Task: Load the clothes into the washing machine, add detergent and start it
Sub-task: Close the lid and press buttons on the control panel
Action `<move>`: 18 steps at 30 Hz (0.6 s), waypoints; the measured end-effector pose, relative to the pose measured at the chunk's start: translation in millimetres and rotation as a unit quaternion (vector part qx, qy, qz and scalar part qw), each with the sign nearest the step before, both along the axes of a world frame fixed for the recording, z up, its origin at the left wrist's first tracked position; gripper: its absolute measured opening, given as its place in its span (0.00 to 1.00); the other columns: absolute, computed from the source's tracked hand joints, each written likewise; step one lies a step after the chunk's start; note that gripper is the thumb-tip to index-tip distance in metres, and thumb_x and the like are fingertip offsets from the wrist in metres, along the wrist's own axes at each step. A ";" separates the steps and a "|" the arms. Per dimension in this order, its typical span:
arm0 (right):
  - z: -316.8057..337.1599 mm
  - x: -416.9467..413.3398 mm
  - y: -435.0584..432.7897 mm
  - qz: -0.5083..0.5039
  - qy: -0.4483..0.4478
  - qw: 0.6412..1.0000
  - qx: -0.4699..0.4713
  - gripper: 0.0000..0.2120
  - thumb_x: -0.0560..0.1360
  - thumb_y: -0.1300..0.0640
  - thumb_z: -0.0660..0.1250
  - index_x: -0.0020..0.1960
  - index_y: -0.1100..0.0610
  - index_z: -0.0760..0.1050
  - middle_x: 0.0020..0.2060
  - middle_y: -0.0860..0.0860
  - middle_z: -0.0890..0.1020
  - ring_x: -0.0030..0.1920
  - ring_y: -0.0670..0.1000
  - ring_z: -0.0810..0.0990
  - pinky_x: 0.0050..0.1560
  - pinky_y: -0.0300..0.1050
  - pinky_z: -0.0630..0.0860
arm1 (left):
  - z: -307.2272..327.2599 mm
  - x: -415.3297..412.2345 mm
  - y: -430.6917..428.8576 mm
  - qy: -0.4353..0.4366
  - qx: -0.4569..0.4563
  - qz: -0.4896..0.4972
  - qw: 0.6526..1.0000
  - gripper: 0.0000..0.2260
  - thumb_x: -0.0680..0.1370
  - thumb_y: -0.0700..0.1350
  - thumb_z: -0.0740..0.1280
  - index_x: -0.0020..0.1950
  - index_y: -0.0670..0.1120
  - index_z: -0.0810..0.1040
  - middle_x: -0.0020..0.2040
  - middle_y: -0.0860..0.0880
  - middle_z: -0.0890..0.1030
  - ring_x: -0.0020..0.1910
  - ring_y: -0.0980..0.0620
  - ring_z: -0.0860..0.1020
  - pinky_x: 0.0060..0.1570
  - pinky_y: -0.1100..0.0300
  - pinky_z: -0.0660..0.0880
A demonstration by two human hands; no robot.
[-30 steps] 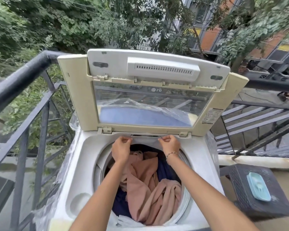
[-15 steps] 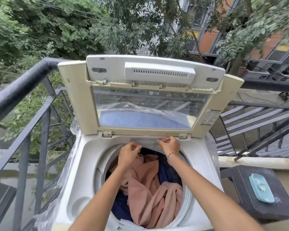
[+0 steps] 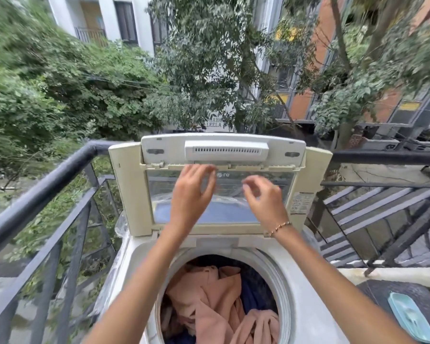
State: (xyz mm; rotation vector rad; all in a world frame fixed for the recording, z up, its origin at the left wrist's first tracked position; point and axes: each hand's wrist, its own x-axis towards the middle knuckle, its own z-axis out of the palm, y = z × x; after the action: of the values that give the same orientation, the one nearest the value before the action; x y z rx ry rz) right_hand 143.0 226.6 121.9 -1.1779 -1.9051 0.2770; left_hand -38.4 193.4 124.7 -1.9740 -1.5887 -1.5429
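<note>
A white top-loading washing machine (image 3: 305, 289) stands on a balcony with its lid (image 3: 129, 192) raised upright. Its round drum holds peach-pink clothes (image 3: 209, 301) over dark blue clothes (image 3: 251, 291). My left hand (image 3: 189, 194) is raised in front of the lid's clear window, fingers spread, holding nothing. My right hand (image 3: 263, 202), with a bead bracelet at the wrist, is raised beside it, fingers loosely curled and empty. Both hands are blurred with motion. No detergent is in view.
A black metal railing (image 3: 42, 189) runs along the left and behind the machine. At the lower right stands a dark wicker stool (image 3: 382, 294) with a pale teal lid-like object (image 3: 410, 319) on it. Trees and buildings lie beyond.
Both hands have risen from the back rim of the drum to the front of the raised lid. The camera has tilted upward, showing more trees and less of the drum.
</note>
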 end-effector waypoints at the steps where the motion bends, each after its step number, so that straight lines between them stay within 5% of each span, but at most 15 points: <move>1: 18.6 -0.6 0.3 0.000 -0.023 0.998 0.054 0.06 0.76 0.61 0.65 0.51 0.58 0.80 0.44 0.51 0.83 0.42 0.47 0.80 0.47 0.36 0.77 | 17.9 -0.8 5.7 0.019 0.024 0.007 1.000 0.10 0.79 0.46 0.62 0.54 0.44 0.80 0.49 0.50 0.82 0.50 0.52 0.76 0.52 0.64 0.71; 4: 61.4 -4.0 6.6 -0.029 -0.084 0.981 0.173 0.07 0.76 0.63 0.64 0.52 0.60 0.80 0.44 0.52 0.82 0.43 0.50 0.79 0.44 0.35 0.74 | 58.6 -1.3 23.8 0.068 0.043 0.034 0.996 0.12 0.80 0.48 0.60 0.57 0.45 0.78 0.53 0.50 0.79 0.55 0.51 0.74 0.57 0.61 0.70; 7: 83.4 -8.0 16.9 -0.057 -0.134 0.967 0.209 0.10 0.77 0.62 0.62 0.55 0.60 0.78 0.50 0.54 0.80 0.50 0.51 0.77 0.49 0.39 0.75 | 76.6 -5.1 37.8 0.104 -0.038 0.077 0.991 0.16 0.82 0.51 0.56 0.63 0.44 0.75 0.60 0.47 0.77 0.61 0.49 0.72 0.63 0.55 0.69; 13: 81.3 -15.5 33.8 -0.027 -0.108 0.992 0.051 0.18 0.81 0.56 0.57 0.68 0.60 0.70 0.68 0.54 0.73 0.69 0.51 0.69 0.69 0.41 0.62 | 72.8 -15.0 42.6 0.148 -0.172 0.100 0.969 0.22 0.83 0.55 0.47 0.64 0.44 0.73 0.63 0.45 0.76 0.64 0.46 0.72 0.71 0.48 0.59; 18: 84.6 -7.1 24.6 -0.026 -0.086 0.995 0.052 0.15 0.79 0.54 0.62 0.64 0.58 0.75 0.60 0.53 0.79 0.62 0.50 0.74 0.60 0.36 0.65 | 73.9 -13.9 33.3 0.130 -0.139 0.125 0.974 0.19 0.83 0.52 0.49 0.57 0.45 0.77 0.53 0.47 0.80 0.53 0.47 0.75 0.60 0.52 0.67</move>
State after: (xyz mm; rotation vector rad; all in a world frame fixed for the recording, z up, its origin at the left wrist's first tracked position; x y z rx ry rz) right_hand 135.9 251.2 206.6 -1.2129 -2.0078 0.0486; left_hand -52.4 226.7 198.5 -1.9165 -1.9296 -0.9690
